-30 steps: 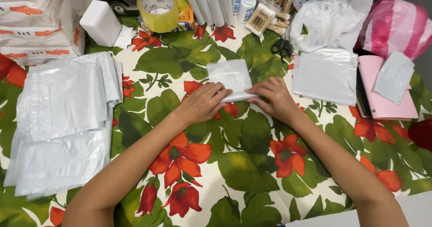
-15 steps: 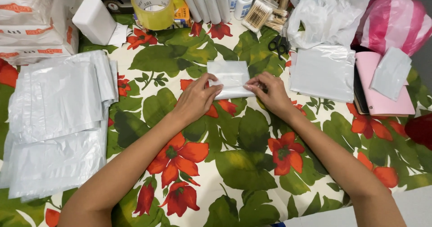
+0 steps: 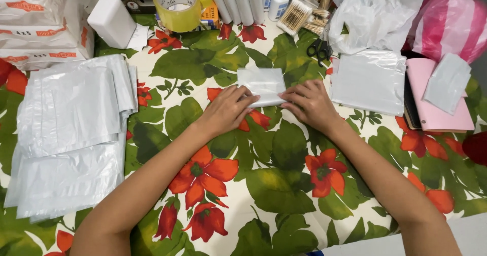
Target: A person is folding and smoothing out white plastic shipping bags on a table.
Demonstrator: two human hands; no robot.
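Folded white plastic bag (image 3: pixel 262 85), flat on the floral worktop (image 3: pixel 284 185) below the yellow tape roll (image 3: pixel 177 5): left hand (image 3: pixel 227 110) and right hand (image 3: pixel 308 103) stayed pressing its near edge with flattened, ungripping fingers (position barely changed), fold apparently being creased.

pouch (image 3: pixel 262 85) lower edge under hands (image 3: pixel 227 110), tape roll (image 3: pixel 177 5) cropped

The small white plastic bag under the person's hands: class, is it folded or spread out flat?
Folded. The small white bag forms a compact rectangle, with left hand and right hand pressing its near edge on the tablecloth.
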